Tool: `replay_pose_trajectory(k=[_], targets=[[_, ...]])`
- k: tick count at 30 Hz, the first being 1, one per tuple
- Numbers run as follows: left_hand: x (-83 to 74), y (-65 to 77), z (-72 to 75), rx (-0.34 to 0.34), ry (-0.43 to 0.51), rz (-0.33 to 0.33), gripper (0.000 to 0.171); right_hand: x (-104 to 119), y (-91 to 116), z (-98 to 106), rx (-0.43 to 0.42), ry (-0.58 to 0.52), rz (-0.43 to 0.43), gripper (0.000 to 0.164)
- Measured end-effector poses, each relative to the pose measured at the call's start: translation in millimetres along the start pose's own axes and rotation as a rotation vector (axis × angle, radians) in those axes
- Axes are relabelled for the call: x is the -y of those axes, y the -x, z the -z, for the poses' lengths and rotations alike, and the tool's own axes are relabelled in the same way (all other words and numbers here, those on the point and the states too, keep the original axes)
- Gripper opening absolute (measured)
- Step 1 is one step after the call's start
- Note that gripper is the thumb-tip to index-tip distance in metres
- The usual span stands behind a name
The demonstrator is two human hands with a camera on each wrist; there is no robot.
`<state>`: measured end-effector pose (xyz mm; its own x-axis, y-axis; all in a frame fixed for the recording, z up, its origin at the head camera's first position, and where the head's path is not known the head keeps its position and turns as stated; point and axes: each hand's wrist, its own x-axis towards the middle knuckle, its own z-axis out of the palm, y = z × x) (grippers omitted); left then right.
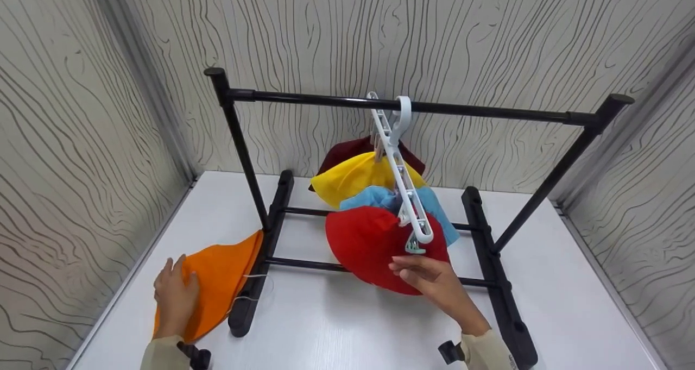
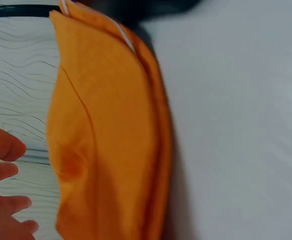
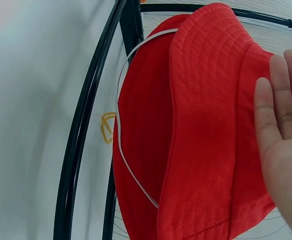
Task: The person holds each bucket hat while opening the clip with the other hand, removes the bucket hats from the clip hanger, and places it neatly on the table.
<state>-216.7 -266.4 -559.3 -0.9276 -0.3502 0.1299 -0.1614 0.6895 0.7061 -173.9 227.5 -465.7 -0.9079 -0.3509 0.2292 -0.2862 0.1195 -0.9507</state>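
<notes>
At the left of the head view lies an orange bucket hat [image 1: 222, 269], folded flat, with a thin white cord. My left hand [image 1: 176, 294] is over its left part; the left wrist view shows the fingers spread beside the fabric, not gripping it. A red bucket hat [image 1: 364, 245] hangs from a clip [image 1: 415, 245] at the near end of a white clip hanger [image 1: 404, 180]. My right hand [image 1: 431, 283] is just below that clip, its fingers extended alongside the red hat's crown in the right wrist view.
The hanger hooks over the top bar of a black rack [image 1: 304, 99]. Behind the red hat hang a light blue hat [image 1: 437, 207], a yellow hat [image 1: 347, 179] and a dark maroon hat [image 1: 347, 150]. Patterned panels [image 1: 326, 33] enclose the white table [image 1: 336, 326].
</notes>
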Motion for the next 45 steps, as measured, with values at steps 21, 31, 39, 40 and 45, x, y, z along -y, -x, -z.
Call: replay_pose_trajectory(k=[21, 31, 39, 40, 45], targets=[[-42.9, 13.9, -15.2, 0.101, 0.194, -0.101, 0.049, 9.1, 13.7, 16.0, -0.16, 0.08, 0.011, 0.031], [-77.1, 27.2, -30.9, -0.009, 0.284, -0.336, 0.044, 19.3, 18.8, 23.1, -0.315, 0.102, 0.026, 0.027], [-110.6, 34.6, -41.6, -0.083, 0.334, -0.522, 0.042, 29.5, 17.9, 27.5, -0.42, 0.161, 0.0, 0.029], [-114.3, 35.7, -42.4, -0.078, 0.337, -0.53, 0.042, 30.2, 17.8, 28.2, -0.425, 0.161, -0.002, 0.03], [-134.6, 43.0, -45.6, -0.023, 0.351, -0.52, 0.042, 30.7, 16.0, 31.4, -0.459, 0.162, -0.026, 0.03]])
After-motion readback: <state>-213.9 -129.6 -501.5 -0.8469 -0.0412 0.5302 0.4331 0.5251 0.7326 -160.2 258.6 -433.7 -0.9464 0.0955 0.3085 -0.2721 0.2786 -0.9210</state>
